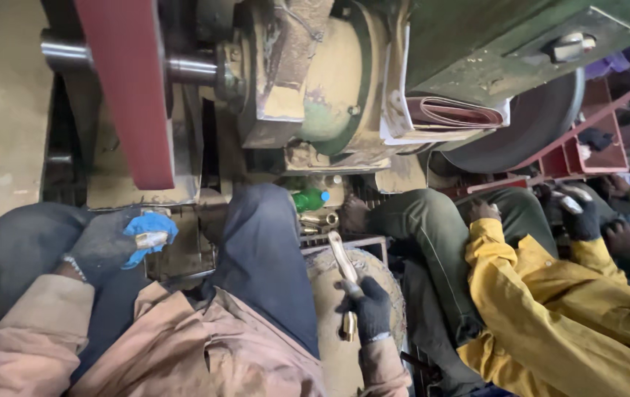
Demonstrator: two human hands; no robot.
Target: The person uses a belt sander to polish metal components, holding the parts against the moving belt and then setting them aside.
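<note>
Gloved hands (109, 242) before dusty sanding belt (127, 88)

Left hand (105, 246) in dark matt knit glove, fingertips wrapped in blue cloth (149, 229), dusty. Right hand (370, 309) in the same dark fabric glove, gripping a brass-coloured metal part (343, 276), dull with some sheen. Sanding belt (127, 88) is matt red, gritty-looking. Shaft (190, 68) is bare steel, smooth and glossy. Motor housing (329, 73) is painted metal, chipped, grimy. Green bottle (307, 198) is glossy plastic. Sleeves are matt pinkish cloth.
</note>
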